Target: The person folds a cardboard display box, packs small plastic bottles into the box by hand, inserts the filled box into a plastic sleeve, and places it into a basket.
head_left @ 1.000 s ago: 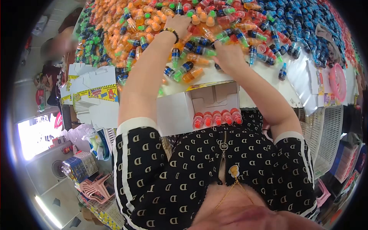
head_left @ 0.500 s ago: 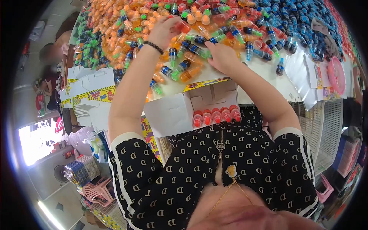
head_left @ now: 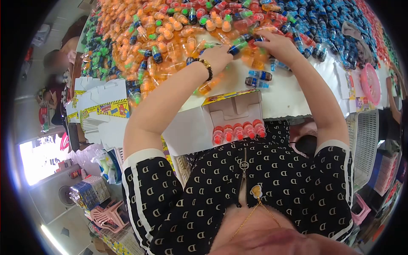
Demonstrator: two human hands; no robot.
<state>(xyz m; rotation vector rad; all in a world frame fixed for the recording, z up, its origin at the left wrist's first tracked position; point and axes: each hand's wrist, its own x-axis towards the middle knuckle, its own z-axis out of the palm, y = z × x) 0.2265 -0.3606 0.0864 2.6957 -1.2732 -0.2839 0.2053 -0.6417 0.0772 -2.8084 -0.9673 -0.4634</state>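
Observation:
My left hand [head_left: 217,58], with a dark beaded bracelet on its wrist, reaches across the front of a large pile of small drink-like bottles. Its fingertips meet a dark-labelled bottle with a green cap [head_left: 238,47]; most fingers are hidden. Farther right, my right hand [head_left: 274,47] is over the pile, fingers apart around the end of a dark bottle [head_left: 258,39]. Blurred orange bottles [head_left: 256,59] lie under it. Against my body, an open white carton [head_left: 236,108] holds a row of several red-capped bottles [head_left: 239,132].
Flattened cartons [head_left: 100,97] are stacked at the left. Two blue-labelled bottles [head_left: 259,79] lie on the white tabletop [head_left: 284,102]. A pink basket [head_left: 370,84] stands right, above a white crate [head_left: 365,136]. Another person [head_left: 57,63] is at the far left.
My left hand has moved right and nearer, and the red bottle by its fingers is no longer seen there. My right hand has shifted right and away. Bottles in front have been displaced.

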